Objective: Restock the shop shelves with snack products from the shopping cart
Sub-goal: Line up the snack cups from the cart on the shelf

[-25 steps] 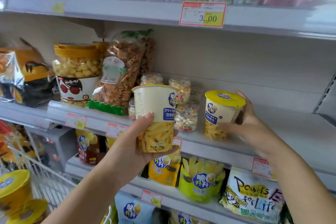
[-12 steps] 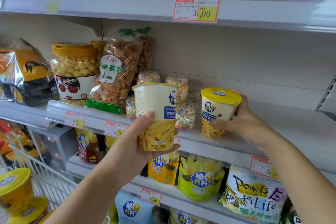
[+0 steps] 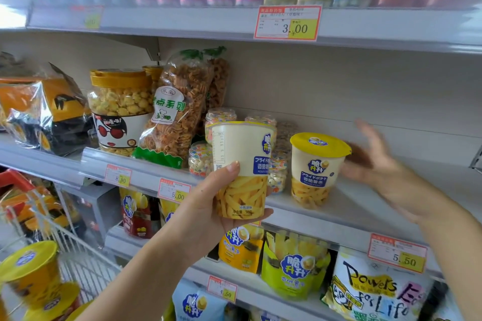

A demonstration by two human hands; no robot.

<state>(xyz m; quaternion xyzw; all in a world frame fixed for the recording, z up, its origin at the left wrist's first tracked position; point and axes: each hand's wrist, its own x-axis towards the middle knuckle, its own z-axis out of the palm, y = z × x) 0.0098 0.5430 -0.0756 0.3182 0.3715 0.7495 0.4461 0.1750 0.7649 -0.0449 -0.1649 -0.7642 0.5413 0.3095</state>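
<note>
**Restocking in progress; one cup shelved, one in the hand.**

Near left: the cart (image 3: 75,250) holds more yellow-lidded cups (image 3: 28,268), so there is stock left to move.

Near centre: the left hand (image 3: 206,214) grasps the held cup (image 3: 242,154) round its lower half, with the thumb on the near face and the fingers wrapped beneath and behind. The cup is upright, raised in front of the shelf (image 3: 378,203) edge and not resting on it. Its upper part hides some of the jars (image 3: 199,159) behind it. Packs (image 3: 294,266) of the same brand fill the tier below.

Middle distance: the shelved cup (image 3: 317,172) stands upright near the shelf's front edge, just right of the jars and of the held cup. The right hand (image 3: 388,182) is released, its fingers spread and blurred, just right of the shelved cup. Whether it touches the cup cannot be told. Bare shelf extends to the right.

Far left: a bag (image 3: 174,122) and a tub (image 3: 120,107) occupy the same shelf. The top shelf (image 3: 182,18) carries a row of packets.

Step in hand, as judged: one cup is placed and the second awaits placing. The next move calls for the left hand to carry the held cup over the shelf lip. It should set the cup upright on bare shelf beside or behind the shelved cup, without knocking that cup or the jars. The right hand is free to steady it or to reach to the cart.
</note>
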